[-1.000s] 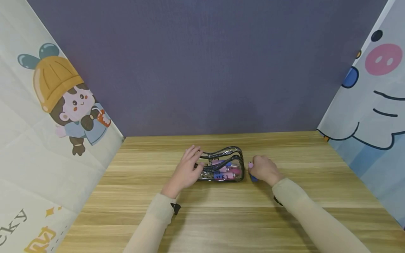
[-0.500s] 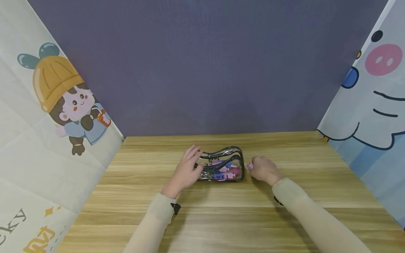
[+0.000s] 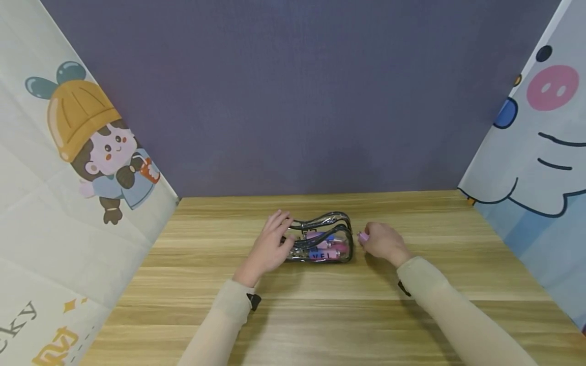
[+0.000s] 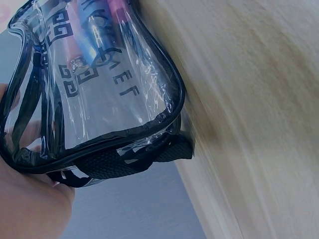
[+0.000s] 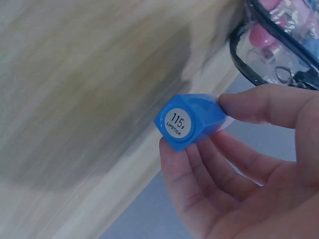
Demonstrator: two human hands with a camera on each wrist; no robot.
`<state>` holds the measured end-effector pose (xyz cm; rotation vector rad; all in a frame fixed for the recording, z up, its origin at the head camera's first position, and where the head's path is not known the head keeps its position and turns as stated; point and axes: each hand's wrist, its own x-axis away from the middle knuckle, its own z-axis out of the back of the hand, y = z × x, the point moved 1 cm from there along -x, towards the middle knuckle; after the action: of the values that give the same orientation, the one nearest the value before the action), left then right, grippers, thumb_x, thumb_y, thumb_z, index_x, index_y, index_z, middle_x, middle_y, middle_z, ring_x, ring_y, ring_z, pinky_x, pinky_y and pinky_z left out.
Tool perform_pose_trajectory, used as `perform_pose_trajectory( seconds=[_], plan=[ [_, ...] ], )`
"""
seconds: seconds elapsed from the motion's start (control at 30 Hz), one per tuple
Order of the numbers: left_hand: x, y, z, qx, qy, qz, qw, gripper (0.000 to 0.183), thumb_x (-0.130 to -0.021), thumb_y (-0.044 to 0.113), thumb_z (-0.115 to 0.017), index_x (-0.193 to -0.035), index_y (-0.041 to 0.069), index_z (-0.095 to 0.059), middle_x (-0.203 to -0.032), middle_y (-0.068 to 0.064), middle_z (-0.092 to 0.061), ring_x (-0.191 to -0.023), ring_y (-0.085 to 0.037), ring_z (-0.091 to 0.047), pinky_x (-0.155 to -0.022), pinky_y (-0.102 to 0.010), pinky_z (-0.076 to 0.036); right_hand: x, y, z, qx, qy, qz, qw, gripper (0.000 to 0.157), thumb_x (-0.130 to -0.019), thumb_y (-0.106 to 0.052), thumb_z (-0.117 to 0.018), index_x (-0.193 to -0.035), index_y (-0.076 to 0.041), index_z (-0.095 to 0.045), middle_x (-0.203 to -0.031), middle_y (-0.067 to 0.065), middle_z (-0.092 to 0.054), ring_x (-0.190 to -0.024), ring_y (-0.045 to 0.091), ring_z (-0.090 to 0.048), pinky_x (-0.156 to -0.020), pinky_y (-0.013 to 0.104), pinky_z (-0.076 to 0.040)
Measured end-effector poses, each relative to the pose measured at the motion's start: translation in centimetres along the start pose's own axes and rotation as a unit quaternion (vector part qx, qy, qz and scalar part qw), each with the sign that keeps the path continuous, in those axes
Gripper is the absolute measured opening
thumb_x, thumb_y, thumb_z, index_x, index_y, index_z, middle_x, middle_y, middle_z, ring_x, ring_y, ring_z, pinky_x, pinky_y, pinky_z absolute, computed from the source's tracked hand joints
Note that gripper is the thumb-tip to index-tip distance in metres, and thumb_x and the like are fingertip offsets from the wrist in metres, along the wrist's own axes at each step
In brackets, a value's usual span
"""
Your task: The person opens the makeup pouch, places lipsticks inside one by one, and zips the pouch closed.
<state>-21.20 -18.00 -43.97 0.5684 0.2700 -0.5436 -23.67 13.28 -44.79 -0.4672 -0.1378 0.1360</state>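
A clear pouch with black piping (image 3: pixel 344 258) lies on the table, with several pink and blue lipsticks (image 3: pixel 327 253) inside. My left hand (image 3: pixel 267 249) holds its left end, the thumb on the near side and the fingers at the far side. Through the plastic in the left wrist view, parts of those fingers show behind the black strap (image 4: pixel 114 164). Just right of the pouch, my right hand (image 3: pixel 383 241) pinches a lipstick (image 5: pixel 192 119) between thumb and fingers. Its blue end, labelled 115, faces the right wrist camera; the pink end (image 3: pixel 363 237) points toward the pouch.
The wooden table (image 3: pixel 316 315) meets a dark grey-blue panel (image 3: pixel 316 101) at the back. Printed cloths with cartoon figures hang at the left (image 3: pixel 36 178) and right (image 3: pixel 549 168).
My right hand has tilted the lipstick, so its blue end no longer shows in the head view and the pink end points toward the pouch. The left hand and pouch have stayed put.
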Motion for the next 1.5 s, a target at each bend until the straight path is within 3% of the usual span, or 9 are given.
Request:
perform_pose_trajectory(
  seconds=[0.3,0.5,0.73,1.17,1.5],
  plan=[
    [-0.1,-0.1,0.0,0.000,0.003,-0.005,1.0000,0.056,-0.102,0.029,-0.045,-0.147,-0.004,-0.049,-0.160,-0.016,-0.038,-0.152,-0.035,-0.022,-0.125,-0.051,-0.012,0.1,-0.2,0.7,-0.014,0.009,0.002,1.000,0.034,-0.096,-0.024,-0.065,-0.116,0.004,-0.066,-0.101,0.015,-0.070,-0.086,0.029,-0.064,-0.079,0.051,-0.056],
    [-0.1,-0.2,0.0,-0.004,-0.004,0.002,1.0000,0.056,-0.102,0.030,-0.045,-0.149,-0.002,-0.048,-0.160,-0.015,-0.037,-0.153,-0.034,-0.021,-0.125,-0.049,-0.011,0.3,-0.4,1.1,-0.041,0.015,-0.002,0.999,0.037,-0.094,-0.023,-0.069,-0.119,0.005,-0.064,-0.100,0.015,-0.070,-0.082,0.027,-0.064,-0.071,0.043,-0.055],
    [-0.1,-0.1,0.0,-0.002,-0.003,0.004,1.0000,0.056,-0.102,0.030,-0.045,-0.148,-0.003,-0.048,-0.160,-0.015,-0.037,-0.153,-0.033,-0.020,-0.125,-0.050,-0.011,0.4,-0.8,1.4,-0.073,0.026,0.001,0.997,0.040,-0.098,-0.025,-0.063,-0.124,0.006,-0.061,-0.096,0.014,-0.070,-0.073,0.021,-0.064,-0.064,0.035,-0.053],
    [0.0,-0.1,0.0,0.003,0.001,0.002,1.0000,0.056,-0.102,0.029,-0.046,-0.147,-0.004,-0.048,-0.160,-0.016,-0.037,-0.152,-0.036,-0.022,-0.125,-0.050,-0.011,0.7,-1.7,2.5,-0.094,0.101,0.037,0.990,0.040,-0.090,-0.015,-0.068,-0.124,0.006,-0.063,-0.104,0.019,-0.069,-0.087,0.029,-0.066,-0.078,0.046,-0.056],
    [0.0,-0.1,-0.1,0.001,0.000,0.002,1.0000,0.056,-0.103,0.030,-0.045,-0.147,-0.004,-0.048,-0.160,-0.016,-0.038,-0.152,-0.036,-0.022,-0.125,-0.048,-0.011,1.3,-2.5,3.2,-0.125,0.131,0.057,0.982,0.040,-0.092,-0.016,-0.067,-0.125,0.006,-0.062,-0.108,0.022,-0.069,-0.095,0.034,-0.067,-0.085,0.051,-0.056]
  ],
)
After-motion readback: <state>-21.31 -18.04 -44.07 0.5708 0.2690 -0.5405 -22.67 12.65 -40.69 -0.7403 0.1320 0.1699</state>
